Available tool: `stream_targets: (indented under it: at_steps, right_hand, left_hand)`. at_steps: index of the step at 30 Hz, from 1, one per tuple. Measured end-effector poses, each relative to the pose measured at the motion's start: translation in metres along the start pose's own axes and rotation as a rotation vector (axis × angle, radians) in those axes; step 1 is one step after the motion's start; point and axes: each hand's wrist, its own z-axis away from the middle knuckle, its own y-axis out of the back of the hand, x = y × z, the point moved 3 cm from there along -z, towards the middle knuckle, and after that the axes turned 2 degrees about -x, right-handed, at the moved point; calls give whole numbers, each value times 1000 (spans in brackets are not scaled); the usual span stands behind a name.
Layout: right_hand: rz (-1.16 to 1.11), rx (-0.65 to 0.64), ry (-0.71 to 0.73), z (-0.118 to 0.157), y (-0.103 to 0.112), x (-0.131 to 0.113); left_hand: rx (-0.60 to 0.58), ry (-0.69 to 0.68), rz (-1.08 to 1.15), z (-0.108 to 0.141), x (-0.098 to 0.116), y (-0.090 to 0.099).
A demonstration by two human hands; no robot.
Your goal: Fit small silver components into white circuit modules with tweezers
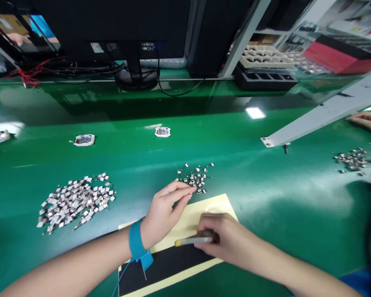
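Observation:
My left hand (167, 208) wears a ring and a blue wrist strap (137, 241) with a cord. Its fingertips are pinched together at the near edge of a small pile of silvery parts with short leads (198, 178); what lies between them is too small to make out. My right hand (219, 235) is closed around a slim grey tool with a yellow end (191, 240), which points left. The tool is over a pale yellow sheet with a black strip (170, 268), lying beneath both hands.
A larger pile of similar parts (77, 202) lies left. Small white-framed devices (162, 132) stand in a row farther back. A slanted metal post (315, 113) rises at right, near another person's hand (369, 120) and another parts pile (354, 160). A monitor stand (135, 76) is behind.

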Motion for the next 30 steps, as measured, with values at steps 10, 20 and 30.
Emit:
stream_targets:
  at_steps: [10,20,30]
  right_hand:
    - [-310,301,-34,-7,24,9]
    - [-364,194,-54,-13,18,12]
    - [-362,150,-126,-14,18,11]
  left_hand:
    - [-70,-20,2,6,4,-11]
    - [-130,-82,-110,9,4,-13]
    - [-151,-89,-114,12,7,-13]
